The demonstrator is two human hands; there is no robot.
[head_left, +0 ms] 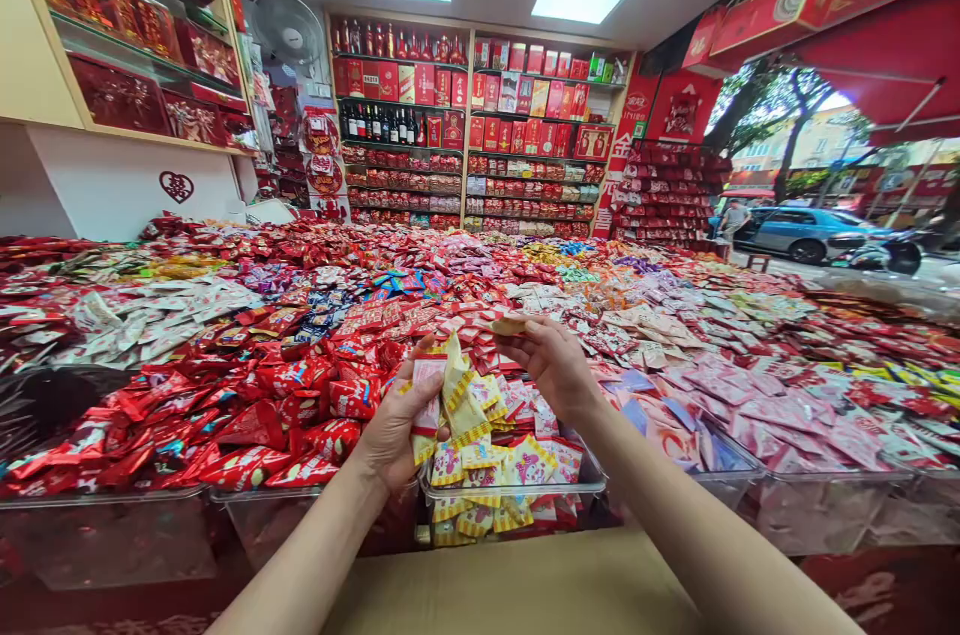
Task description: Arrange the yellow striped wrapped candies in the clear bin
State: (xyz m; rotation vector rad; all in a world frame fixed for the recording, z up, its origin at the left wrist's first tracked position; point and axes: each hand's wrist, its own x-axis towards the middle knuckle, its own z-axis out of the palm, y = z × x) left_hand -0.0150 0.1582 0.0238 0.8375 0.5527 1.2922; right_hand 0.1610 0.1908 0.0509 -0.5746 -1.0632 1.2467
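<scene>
My left hand (401, 420) is closed around a few candy packets (454, 385), yellow-and-white and pink ones, in front of the red packets. To its right, my right hand (551, 365) pinches a small tan packet (510, 326) between thumb and fingers, above the heap. Below and between my hands is a clear plastic bin (517, 491) heaped with yellow-and-white and pink packets. Red shiny packets (300, 415) lie left of my left hand. Pink packets (765, 405) fill bins to the right.
A cardboard surface (510, 590) lies nearest me, under my forearms. Many more wrapped sweets spread across the wide display. Shelves (469, 130) with bottles and red boxes stand behind it. Outside at the right are a blue car (814, 230) and a person (733, 218).
</scene>
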